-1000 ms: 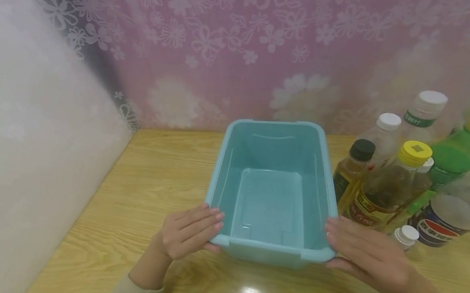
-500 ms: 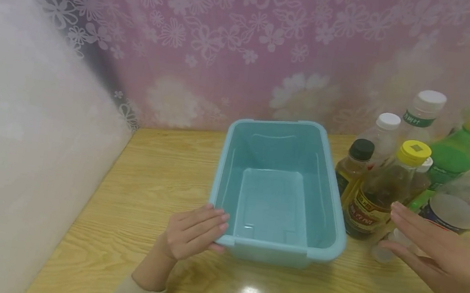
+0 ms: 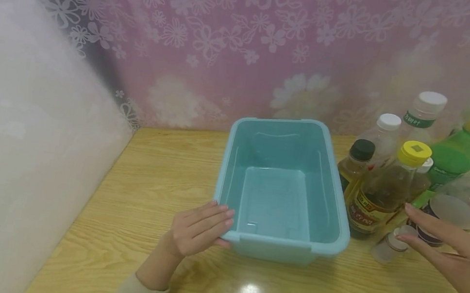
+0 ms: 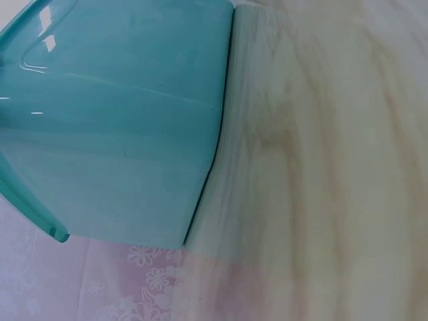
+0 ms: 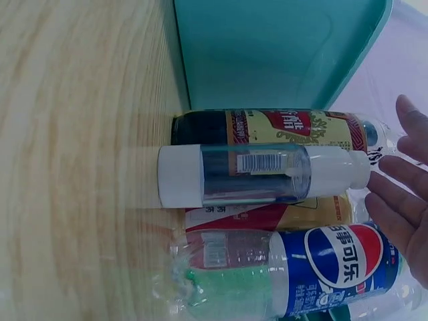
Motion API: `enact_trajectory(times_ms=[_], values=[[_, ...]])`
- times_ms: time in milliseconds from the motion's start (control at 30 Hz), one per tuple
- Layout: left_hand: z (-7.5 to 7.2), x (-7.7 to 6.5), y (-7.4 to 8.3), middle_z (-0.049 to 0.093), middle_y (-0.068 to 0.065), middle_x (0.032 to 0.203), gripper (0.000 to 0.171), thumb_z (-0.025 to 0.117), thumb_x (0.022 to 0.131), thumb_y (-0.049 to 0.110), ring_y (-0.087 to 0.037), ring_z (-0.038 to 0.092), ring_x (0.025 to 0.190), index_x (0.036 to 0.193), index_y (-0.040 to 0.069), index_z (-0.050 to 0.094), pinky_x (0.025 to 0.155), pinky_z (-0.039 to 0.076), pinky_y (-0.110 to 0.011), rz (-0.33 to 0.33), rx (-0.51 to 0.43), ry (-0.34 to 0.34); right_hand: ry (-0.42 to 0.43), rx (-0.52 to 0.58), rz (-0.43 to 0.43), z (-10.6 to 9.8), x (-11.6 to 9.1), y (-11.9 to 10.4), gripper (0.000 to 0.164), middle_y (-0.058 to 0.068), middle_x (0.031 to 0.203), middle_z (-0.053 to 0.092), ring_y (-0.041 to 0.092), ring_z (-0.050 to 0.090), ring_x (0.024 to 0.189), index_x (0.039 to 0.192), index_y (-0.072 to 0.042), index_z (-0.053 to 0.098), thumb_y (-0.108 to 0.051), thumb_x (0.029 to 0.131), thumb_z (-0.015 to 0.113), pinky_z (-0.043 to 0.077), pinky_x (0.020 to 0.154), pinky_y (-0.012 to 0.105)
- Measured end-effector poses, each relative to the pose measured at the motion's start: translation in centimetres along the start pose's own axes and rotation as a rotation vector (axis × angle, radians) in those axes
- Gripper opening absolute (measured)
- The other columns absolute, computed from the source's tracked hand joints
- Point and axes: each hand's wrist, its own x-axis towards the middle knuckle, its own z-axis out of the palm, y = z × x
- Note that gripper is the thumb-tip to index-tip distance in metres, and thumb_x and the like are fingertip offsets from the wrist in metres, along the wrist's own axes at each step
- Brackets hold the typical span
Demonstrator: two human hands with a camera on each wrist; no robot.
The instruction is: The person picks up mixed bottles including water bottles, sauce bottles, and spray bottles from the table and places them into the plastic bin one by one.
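An empty light-blue plastic bin [image 3: 276,242] stands on the wooden table in the head view. My left hand [image 3: 203,228] grips its near-left corner, fingers over the rim and thumb below. The left wrist view shows the outer wall of the bin [image 4: 120,134], but not the hand. Thumb and fingers of my right hand [image 3: 463,262] are spread close by a small clear bottle with a white cap [image 3: 387,248]. In the right wrist view this small bottle [image 5: 254,174] stands upright, its cap right at the fingertips of the right hand [image 5: 404,194].
Several bottles crowd the table right of the bin: a yellow-capped vinegar bottle [image 3: 370,212], a dark-capped bottle [image 3: 359,154], a green bottle [image 3: 453,158] and a blue-capped Pepsi bottle [image 3: 451,212]. A pink floral curtain [image 3: 227,67] hangs behind, and a white wall [image 3: 20,139] rises at left.
My right hand has let go of the bin's right rim and moved right to the small white-capped bottle. The bin has shifted slightly right, with my left hand still on its corner.
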Motion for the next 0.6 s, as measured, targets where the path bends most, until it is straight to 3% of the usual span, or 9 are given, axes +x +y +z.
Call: enact_trajectory(times_ms=[67, 167, 300, 367, 533, 600], values=[[0.1, 0.0, 0.0, 0.072, -0.012, 0.073, 0.035, 0.060, 0.092, 0.030, -0.021, 0.070, 0.066, 0.079, 0.000, 0.071, 0.062, 0.062, -0.031, -0.004, 0.005, 0.002, -0.016, -0.044, 0.028, -0.1, -0.3, 0.3, 0.061, -0.016, 0.115, 0.060, -0.021, 0.053, 0.087, 0.099, 0.003, 0.072, -0.055, 0.083, 0.060, 0.041, 0.079, -0.006], [0.2, -0.1, 0.0, 0.072, -0.012, 0.073, 0.034, 0.060, 0.093, 0.029, -0.021, 0.070, 0.066, 0.079, 0.000, 0.071, 0.062, 0.062, -0.031, -0.009, 0.007, 0.007, -0.051, -0.095, 0.085, -0.3, -0.8, 0.7, 0.059, -0.026, 0.107, 0.058, -0.023, 0.050, 0.064, 0.102, -0.004, 0.073, -0.057, 0.077, 0.066, 0.041, 0.068, -0.007], [0.2, -0.1, 0.0, 0.072, -0.012, 0.073, 0.034, 0.060, 0.093, 0.029, -0.020, 0.070, 0.066, 0.079, 0.000, 0.071, 0.062, 0.062, -0.031, -0.013, 0.010, 0.005, -0.121, -0.113, 0.163, -0.3, -1.4, 1.0, 0.054, -0.036, 0.099, 0.053, -0.015, 0.039, 0.051, 0.103, -0.008, 0.074, -0.038, 0.059, 0.084, 0.037, 0.053, 0.000], [0.2, -0.1, 0.0, 0.072, -0.012, 0.073, 0.034, 0.060, 0.093, 0.029, -0.020, 0.070, 0.066, 0.079, 0.000, 0.071, 0.062, 0.062, -0.031, -0.012, 0.013, 0.004, -0.135, -0.096, 0.168, -0.2, -1.8, 1.2, 0.057, -0.036, 0.100, 0.054, -0.021, 0.047, 0.064, 0.103, -0.008, 0.074, -0.031, 0.052, 0.087, 0.041, 0.060, -0.003], [0.2, -0.2, 0.0, 0.072, -0.012, 0.073, 0.035, 0.060, 0.093, 0.030, -0.020, 0.070, 0.066, 0.080, 0.000, 0.071, 0.061, 0.062, -0.030, -0.009, 0.019, 0.004, -0.118, -0.048, 0.150, 0.2, -2.6, 1.5, 0.053, -0.034, 0.108, 0.055, -0.024, 0.049, 0.097, 0.102, -0.008, 0.074, -0.043, 0.062, 0.080, 0.040, 0.081, -0.006], [0.2, -0.3, 0.0, 0.072, -0.011, 0.073, 0.035, 0.060, 0.093, 0.030, -0.020, 0.070, 0.066, 0.081, -0.001, 0.072, 0.062, 0.062, -0.030, -0.010, 0.018, 0.001, -0.139, -0.035, 0.172, 0.2, -2.8, 1.4, 0.046, -0.033, 0.111, 0.055, -0.024, 0.050, 0.098, 0.102, -0.006, 0.074, -0.032, 0.064, 0.082, 0.041, 0.082, -0.006]])
